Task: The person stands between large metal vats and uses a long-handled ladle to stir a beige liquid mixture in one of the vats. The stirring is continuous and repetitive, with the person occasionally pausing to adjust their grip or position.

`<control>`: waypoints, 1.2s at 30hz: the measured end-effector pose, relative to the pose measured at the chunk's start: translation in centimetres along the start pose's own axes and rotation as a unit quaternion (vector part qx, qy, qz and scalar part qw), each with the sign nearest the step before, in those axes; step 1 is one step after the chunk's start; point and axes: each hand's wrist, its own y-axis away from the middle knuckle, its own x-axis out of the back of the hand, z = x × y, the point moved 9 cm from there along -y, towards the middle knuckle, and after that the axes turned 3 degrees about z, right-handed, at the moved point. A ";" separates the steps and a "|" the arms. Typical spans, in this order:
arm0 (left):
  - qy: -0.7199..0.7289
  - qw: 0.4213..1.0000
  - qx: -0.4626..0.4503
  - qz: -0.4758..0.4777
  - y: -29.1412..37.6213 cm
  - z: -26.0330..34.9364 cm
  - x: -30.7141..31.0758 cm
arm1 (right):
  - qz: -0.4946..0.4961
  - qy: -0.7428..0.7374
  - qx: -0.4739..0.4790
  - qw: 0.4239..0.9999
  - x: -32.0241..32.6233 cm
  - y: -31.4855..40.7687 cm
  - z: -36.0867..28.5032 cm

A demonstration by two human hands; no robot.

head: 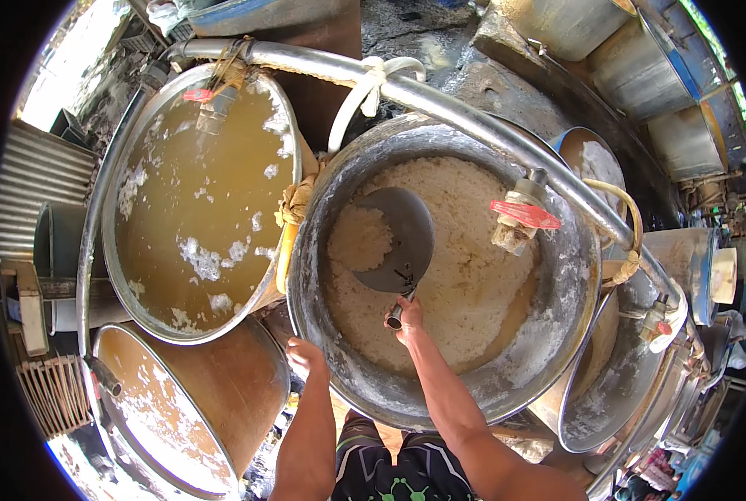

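My right hand (409, 319) grips the short handle of a large metal scoop (410, 232). The scoop lies over the pale, grainy wet mass (460, 300) inside a big round metal vat (535, 369), and a clump of that mass (361, 239) sits at the left side of its bowl. At the vat's lower left rim is my left hand (306, 356), its fingers curled; whether they grip the rim cannot be told. Above the vat's right part hangs a valve with a red handle (524, 215), fixed to a metal pipe (460, 113).
At the left stands a drum of cloudy yellowish liquid (191, 181) with white foam. Below it is a tilted drum (241, 388) with foamy liquid. A metal vessel (623, 388) adjoins the vat at the right. The pipe crosses over the vat; more drums (642, 69) stand at the upper right.
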 end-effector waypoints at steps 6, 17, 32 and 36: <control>0.017 1.000 -0.010 0.024 0.1 0.1 0.1 | 0.052 -0.033 0.062 0.996 2.3 1.7 -1.1; -0.069 0.995 -0.076 0.010 -0.6 0.2 -0.8 | 0.176 -0.139 0.172 0.959 18.7 4.6 -7.1; -0.007 0.999 -0.040 0.005 0.8 1.0 0.3 | 0.010 -0.028 0.051 0.998 19.3 0.8 -3.1; 0.047 0.999 0.004 -0.013 1.1 0.6 0.3 | -0.022 0.014 -0.014 1.000 16.8 -0.1 -1.2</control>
